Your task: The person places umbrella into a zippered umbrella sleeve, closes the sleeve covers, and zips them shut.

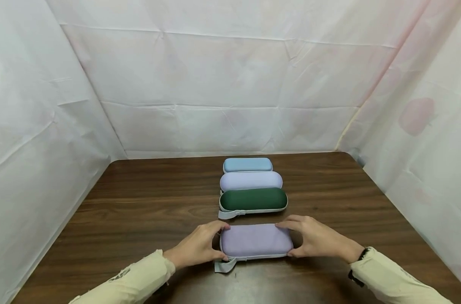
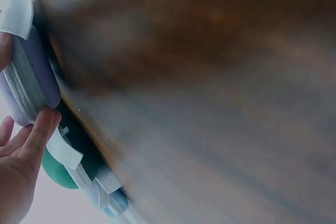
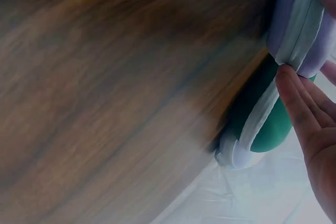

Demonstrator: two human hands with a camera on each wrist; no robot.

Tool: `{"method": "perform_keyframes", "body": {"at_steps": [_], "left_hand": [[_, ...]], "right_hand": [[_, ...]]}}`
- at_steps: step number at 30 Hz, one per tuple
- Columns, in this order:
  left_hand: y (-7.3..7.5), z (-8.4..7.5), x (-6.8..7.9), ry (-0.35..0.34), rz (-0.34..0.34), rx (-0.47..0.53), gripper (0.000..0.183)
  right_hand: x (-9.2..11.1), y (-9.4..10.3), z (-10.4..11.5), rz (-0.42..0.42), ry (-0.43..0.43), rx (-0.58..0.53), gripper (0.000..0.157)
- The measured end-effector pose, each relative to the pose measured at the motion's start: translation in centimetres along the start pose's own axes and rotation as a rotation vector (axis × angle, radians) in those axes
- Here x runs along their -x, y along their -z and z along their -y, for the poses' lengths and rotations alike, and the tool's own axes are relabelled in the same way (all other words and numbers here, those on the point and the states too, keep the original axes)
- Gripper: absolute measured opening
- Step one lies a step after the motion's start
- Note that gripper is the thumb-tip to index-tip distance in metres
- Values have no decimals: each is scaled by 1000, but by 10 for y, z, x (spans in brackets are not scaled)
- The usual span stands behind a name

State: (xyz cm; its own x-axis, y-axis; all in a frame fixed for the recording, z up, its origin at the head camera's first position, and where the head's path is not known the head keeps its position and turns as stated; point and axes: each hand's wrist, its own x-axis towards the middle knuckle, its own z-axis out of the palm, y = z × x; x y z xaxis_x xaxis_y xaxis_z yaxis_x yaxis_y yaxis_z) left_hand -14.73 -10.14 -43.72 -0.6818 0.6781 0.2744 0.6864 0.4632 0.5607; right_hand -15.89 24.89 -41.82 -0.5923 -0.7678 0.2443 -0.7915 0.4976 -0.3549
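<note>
Nearest the person lies a purple zippered case [image 1: 256,240] with rounded corners, a pale zip band and a grey strap loop at its front left corner. The left hand [image 1: 200,245] grips its left end, thumb at the front and fingers at the back. At the opposite end the right hand [image 1: 318,237] holds it the same way. Both wrist views show fingertips against the purple case [image 2: 32,80] near its zip band. Just behind is a dark green zippered case [image 1: 253,199], also strapped, apart from the hands.
Beyond the green case a lavender case [image 1: 251,180] and a light blue case [image 1: 248,164] line up toward the back edge. All lie on a brown wood-grain table [image 1: 150,202]. White sheeting [image 1: 223,71] hangs behind and on both sides.
</note>
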Motion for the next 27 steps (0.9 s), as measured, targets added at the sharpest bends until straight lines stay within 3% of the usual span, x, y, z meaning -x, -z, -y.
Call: {"method": "perform_keyframes", "body": {"at_steps": [6,13,21,27], "left_hand": [[5,5,-13,12,-19,-1,64],[4,11,-23,71,-15,84,65],[-1,13,-23,124,-8,142,65],[-4,14,-18,119,-24,81,65]], "right_hand": [[-5,3,-12,-30,-16,-40,64],[-10,3,-25,-40,-53,-85,64],[-9,-3,-31,-64,-56,-99,65],[-9,-4,-30,-37,-85,-89,64]]}}
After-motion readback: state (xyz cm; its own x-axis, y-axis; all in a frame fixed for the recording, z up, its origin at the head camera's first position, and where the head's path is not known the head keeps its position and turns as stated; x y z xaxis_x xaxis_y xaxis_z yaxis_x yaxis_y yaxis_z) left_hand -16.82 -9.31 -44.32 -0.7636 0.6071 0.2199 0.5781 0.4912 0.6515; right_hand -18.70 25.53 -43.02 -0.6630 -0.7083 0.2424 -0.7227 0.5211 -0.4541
